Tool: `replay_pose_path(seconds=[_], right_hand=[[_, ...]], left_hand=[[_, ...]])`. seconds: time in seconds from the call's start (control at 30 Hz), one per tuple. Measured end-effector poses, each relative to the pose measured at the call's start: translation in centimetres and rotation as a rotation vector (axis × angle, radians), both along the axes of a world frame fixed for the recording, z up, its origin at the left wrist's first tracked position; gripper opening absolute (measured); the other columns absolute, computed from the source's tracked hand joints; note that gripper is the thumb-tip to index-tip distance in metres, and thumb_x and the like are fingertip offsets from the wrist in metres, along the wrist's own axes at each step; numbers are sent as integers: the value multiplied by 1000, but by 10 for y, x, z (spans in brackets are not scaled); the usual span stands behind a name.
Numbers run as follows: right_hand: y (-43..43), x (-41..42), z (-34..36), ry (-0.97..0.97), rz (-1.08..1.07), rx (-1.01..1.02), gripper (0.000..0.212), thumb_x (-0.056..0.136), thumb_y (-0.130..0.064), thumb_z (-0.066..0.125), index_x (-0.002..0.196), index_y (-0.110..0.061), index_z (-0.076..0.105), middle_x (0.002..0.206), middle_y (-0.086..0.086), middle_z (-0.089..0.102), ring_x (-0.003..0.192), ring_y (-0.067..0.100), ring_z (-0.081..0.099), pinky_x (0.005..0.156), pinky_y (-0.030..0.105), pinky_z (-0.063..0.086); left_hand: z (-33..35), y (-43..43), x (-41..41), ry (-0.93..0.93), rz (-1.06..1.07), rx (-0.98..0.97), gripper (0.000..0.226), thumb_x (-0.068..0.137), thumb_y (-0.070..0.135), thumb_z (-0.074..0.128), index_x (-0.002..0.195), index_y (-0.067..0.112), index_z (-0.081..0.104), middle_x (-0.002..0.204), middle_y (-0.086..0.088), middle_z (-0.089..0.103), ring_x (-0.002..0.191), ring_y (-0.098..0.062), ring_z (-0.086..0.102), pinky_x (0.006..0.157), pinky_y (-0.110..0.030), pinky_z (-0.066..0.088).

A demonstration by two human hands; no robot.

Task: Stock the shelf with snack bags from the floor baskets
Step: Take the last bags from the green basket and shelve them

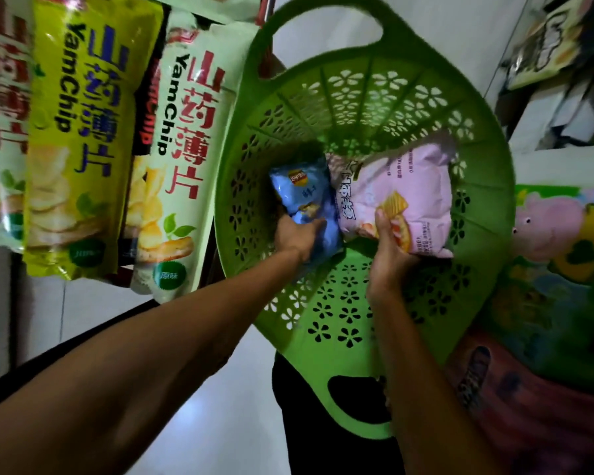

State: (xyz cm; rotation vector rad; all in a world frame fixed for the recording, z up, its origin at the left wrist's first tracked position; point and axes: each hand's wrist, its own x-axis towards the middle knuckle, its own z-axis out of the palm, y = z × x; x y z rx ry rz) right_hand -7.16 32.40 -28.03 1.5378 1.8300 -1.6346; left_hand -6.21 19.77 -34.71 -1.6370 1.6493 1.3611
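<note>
A green perforated plastic basket with two cut-out handles fills the middle of the head view. Two snack bags lie inside it. The blue chip bag is at the left of the basket's bottom, and my left hand is closed on its near end. To its right lies the pink snack bag, with my right hand gripping its near edge. Both forearms reach down into the basket from the lower part of the view.
Yam chip bags hang or stand at the left: a yellow-green one and a white one, with more behind them. A colourful cartoon mat or bag lies right of the basket. Packaged goods sit at top right. Pale floor lies below.
</note>
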Motion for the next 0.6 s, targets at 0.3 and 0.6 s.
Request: replay_pose_path(seconds=[0.3,0.6], right_hand=[[-13,-4,58,33,165,217,17,87,3,64,104,3,69,107,21,71,82,5,65,80,28,48],[-3,-17,75,-233,55,253,37,94,-3,49,129,-3,61,117,19,66,97,31,65,81,34,49]], left_hand=[[126,-13,-2,193,-15,88,71,67,9,86,122,23,44,117,0,67,104,-17,66,95,-33,50],[152,-19,-30,311,-4,141,71,50,26,87,109,29,47,114,-5,68,104,-25,68,96,-47,53]])
